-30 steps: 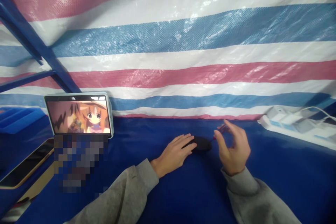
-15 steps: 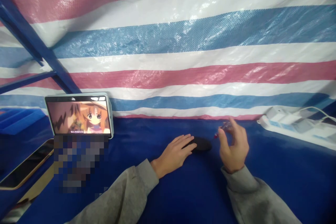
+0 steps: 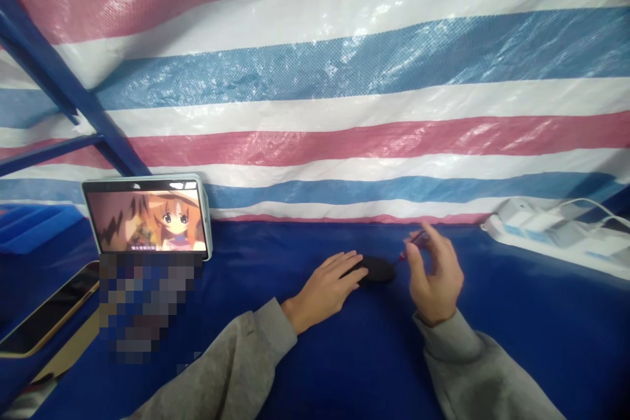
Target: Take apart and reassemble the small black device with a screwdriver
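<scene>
A black, oval object that looks like a computer mouse (image 3: 378, 269) lies on the blue tabletop (image 3: 354, 354). My left hand (image 3: 335, 285) grips its left end, the fingers laid over it and hiding that part. In my right hand (image 3: 437, 275) is a small screwdriver (image 3: 404, 254) with a reddish-purple, see-through handle, pinched between thumb and fingers. The screwdriver slants down to the left, its thin shaft reaching the mouse's right end. Whether the tip touches the mouse or sits in a screw is too small to tell.
A tablet (image 3: 147, 216) playing a cartoon stands at the back left, with a phone (image 3: 49, 308) in front of it. Blue trays (image 3: 39, 226) lie at the far left. A white power strip (image 3: 556, 243) with plugs and cables sits at the right. Striped sheeting (image 3: 315, 79) hangs behind.
My right hand has shifted slightly left, and the screwdriver has turned a little, its shaft now showing more clearly beside the mouse. My left hand stays where it was.
</scene>
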Demonstrator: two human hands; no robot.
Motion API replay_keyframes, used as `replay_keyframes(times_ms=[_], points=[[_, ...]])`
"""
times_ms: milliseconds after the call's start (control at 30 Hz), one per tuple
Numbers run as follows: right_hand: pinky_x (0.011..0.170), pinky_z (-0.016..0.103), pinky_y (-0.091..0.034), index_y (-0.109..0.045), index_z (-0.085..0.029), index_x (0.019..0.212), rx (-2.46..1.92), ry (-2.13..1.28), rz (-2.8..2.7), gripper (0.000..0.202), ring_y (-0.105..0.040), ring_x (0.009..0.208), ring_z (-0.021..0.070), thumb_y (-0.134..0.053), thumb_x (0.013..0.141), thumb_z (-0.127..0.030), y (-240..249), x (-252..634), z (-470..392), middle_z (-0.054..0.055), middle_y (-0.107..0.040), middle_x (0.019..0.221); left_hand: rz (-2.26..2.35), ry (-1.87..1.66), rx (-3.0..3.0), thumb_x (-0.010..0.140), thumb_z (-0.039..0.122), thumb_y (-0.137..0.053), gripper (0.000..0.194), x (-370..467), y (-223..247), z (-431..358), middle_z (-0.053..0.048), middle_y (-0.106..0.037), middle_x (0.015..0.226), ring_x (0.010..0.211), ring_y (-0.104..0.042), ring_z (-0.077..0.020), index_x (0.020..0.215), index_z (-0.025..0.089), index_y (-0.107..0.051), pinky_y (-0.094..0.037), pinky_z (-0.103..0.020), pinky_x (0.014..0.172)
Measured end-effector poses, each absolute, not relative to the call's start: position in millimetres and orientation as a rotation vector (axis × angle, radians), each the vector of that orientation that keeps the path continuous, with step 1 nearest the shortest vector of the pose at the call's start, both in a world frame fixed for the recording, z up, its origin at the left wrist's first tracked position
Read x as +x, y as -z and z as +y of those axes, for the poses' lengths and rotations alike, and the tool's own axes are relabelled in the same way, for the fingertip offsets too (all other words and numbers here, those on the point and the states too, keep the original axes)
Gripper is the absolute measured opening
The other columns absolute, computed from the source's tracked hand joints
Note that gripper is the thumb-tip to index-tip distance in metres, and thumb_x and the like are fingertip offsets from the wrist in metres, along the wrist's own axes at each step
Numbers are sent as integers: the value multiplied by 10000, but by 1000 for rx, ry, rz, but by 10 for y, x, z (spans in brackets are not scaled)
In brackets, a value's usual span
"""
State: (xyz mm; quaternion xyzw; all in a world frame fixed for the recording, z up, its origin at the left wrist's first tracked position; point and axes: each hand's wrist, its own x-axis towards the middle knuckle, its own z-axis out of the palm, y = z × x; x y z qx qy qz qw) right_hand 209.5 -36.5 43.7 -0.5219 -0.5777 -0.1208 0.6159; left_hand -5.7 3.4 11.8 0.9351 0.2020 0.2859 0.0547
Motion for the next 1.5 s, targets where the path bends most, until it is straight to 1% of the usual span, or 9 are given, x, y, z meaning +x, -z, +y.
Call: replay_keyframes(times_ms=[100, 300, 500, 700, 867, 1067, 1233, 1400, 1500], points=[[794, 387, -561, -485, -220, 1426, -1171, 263, -1479, 485, -659, 883, 203, -522, 943, -190, -470, 2071, -397, 93, -683, 1040, 617, -873, 2837, 1031, 192, -452, 310, -53, -128, 33, -115, -548, 1435, 1391, -465, -221, 1322, 168, -557, -418, -424, 1159], [797, 393, -554, -621, -221, 1274, -1186, 470, -1382, 430, -639, 830, 205, -690, 851, -202, -493, 2077, -395, 59, -664, 889, 616, -887, 2833, 1029, 200, -463, 307, -52, -124, 28, -114, -561, 1423, 1387, -469, -214, 1319, 166, -559, -422, -413, 1157], [813, 414, -558, -461, -229, 1453, -1194, 242, -1438, 522, -660, 907, 217, -539, 938, -190, -482, 2074, -383, 100, -683, 1072, 603, -880, 2832, 1030, 192, -452, 310, -57, -89, 46, -114, -545, 1437, 1398, -454, -227, 1323, 171, -554, -420, -436, 1156], [796, 414, -563, -631, -224, 1277, -1188, 277, -1218, 414, -651, 795, 190, -677, 866, -232, -453, 2113, -341, 54, -668, 924, 589, -888, 2830, 1029, 183, -445, 317, -53, -88, 48, -122, -543, 1436, 1404, -445, -227, 1330, 171, -544, -418, -447, 1156], [828, 413, -575, -514, -226, 1404, -1177, 266, -1468, 463, -675, 934, 215, -536, 943, -192, -470, 2052, -398, 99, -691, 1059, 611, -863, 2853, 1016, 175, -473, 320, -53, -91, 45, -119, -542, 1440, 1407, -441, -220, 1328, 171, -547, -413, -428, 1161], [846, 409, -571, -588, -218, 1337, -1248, 458, -1413, 456, -657, 916, 220, -648, 884, -231, -471, 2057, -396, 95, -665, 991, 611, -864, 2836, 1025, 184, -456, 323, -58, -85, 45, -118, -536, 1446, 1410, -437, -220, 1339, 182, -535, -413, -434, 1160], [861, 420, -564, -431, -217, 1474, -1236, 326, -1448, 545, -665, 960, 225, -541, 941, -202, -471, 2099, -367, 114, -692, 1078, 598, -891, 2816, 1025, 182, -465, 313, -56, -91, 43, -117, -546, 1433, 1399, -451, -223, 1329, 172, -542, -411, -431, 1162], [859, 415, -556, -554, -213, 1374, -1235, 412, -1418, 482, -653, 923, 221, -628, 897, -222, -467, 2098, -373, 101, -683, 1006, 617, -868, 2827, 1022, 175, -474, 315, -56, -89, 38, -112, -539, 1440, 1408, -437, -214, 1329, 170, -544, -399, -422, 1172], [842, 400, -558, -503, -220, 1424, -1239, 423, -1427, 519, -656, 921, 218, -597, 913, -213, -472, 2089, -377, 101, -690, 1013, 622, -867, 2826, 1022, 177, -475, 318, -57, -91, 34, -105, -532, 1449, 1412, -431, -205, 1333, 173, -543, -390, -412, 1179]])
